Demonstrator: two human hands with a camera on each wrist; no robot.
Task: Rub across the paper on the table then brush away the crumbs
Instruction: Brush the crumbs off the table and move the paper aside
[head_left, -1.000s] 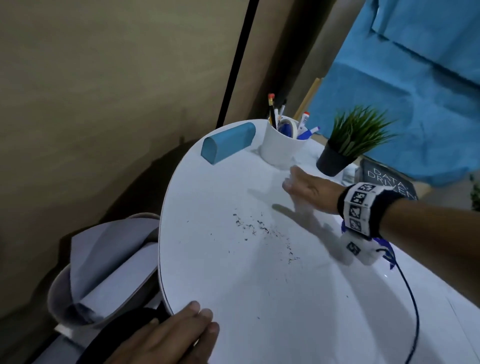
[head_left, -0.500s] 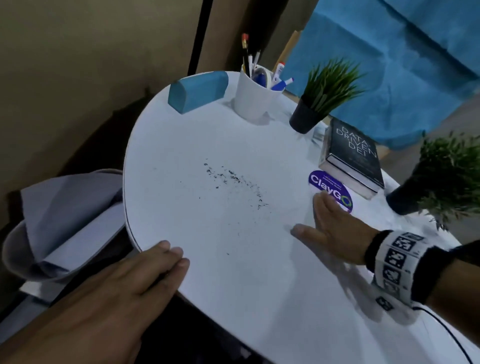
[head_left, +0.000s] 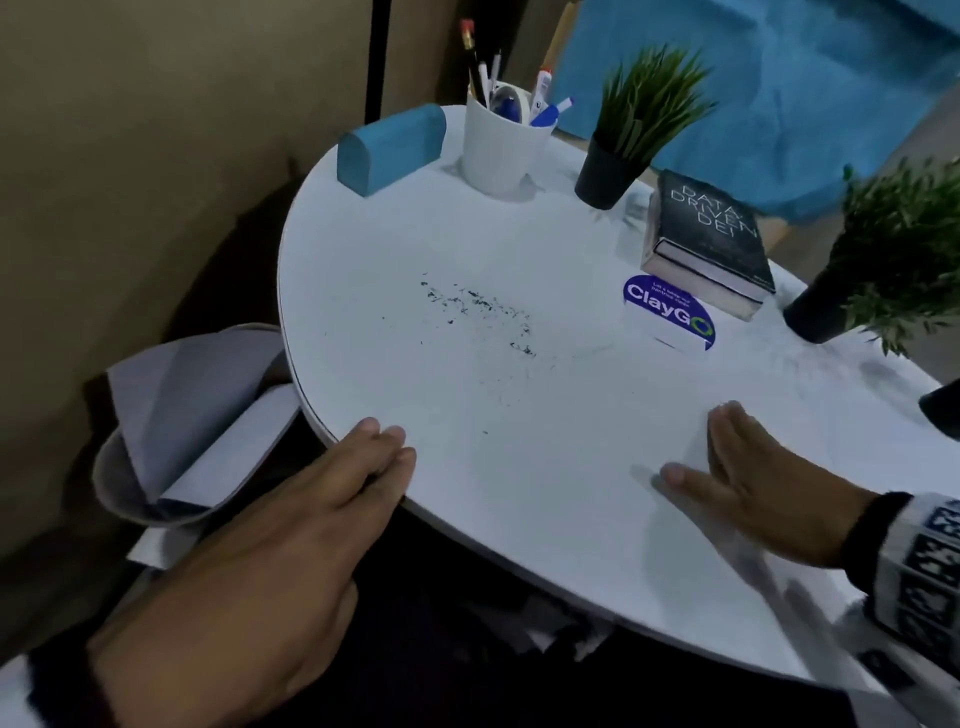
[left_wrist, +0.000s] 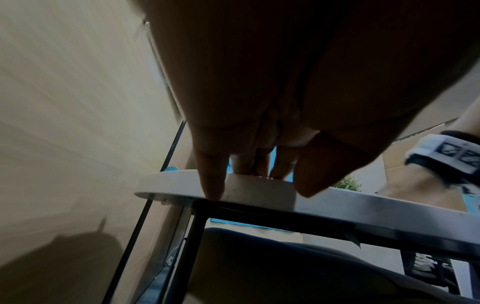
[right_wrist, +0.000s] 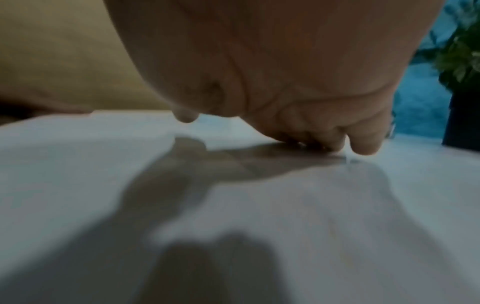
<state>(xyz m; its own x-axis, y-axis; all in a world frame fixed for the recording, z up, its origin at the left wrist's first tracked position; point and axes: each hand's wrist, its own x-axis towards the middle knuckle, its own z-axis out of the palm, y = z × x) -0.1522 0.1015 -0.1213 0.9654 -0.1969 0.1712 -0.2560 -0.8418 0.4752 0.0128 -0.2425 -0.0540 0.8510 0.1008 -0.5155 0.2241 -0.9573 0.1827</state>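
The right hand (head_left: 769, 499) lies flat on the round white table (head_left: 519, 519) near its near edge, fingers straight and together, thumb spread to the side, holding nothing; the right wrist view shows its fingertips (right_wrist: 366, 144) touching the surface. The left hand (head_left: 270, 551) sits at the table's near-left edge, fingers straight and close together; the left wrist view shows the fingertips (left_wrist: 211, 185) resting against the rim, gripping nothing. Between the two hands and farther in, toward the middle of the table, a loose scatter of dark eraser crumbs (head_left: 478, 312) lies on the white surface; whether a separate sheet of paper lies under them cannot be told. Beyond the crumbs, toward the right edge, a blue round "ClayGo" sticker (head_left: 670, 317) sits just beside a dark hardcover book (head_left: 706, 239). Along the far edge stand a blue rounded block (head_left: 389, 150), a white cup of pens and pencils (head_left: 501, 145) and a small green plant in a black pot (head_left: 623, 140). A second potted plant (head_left: 893, 260) stands at the right edge.
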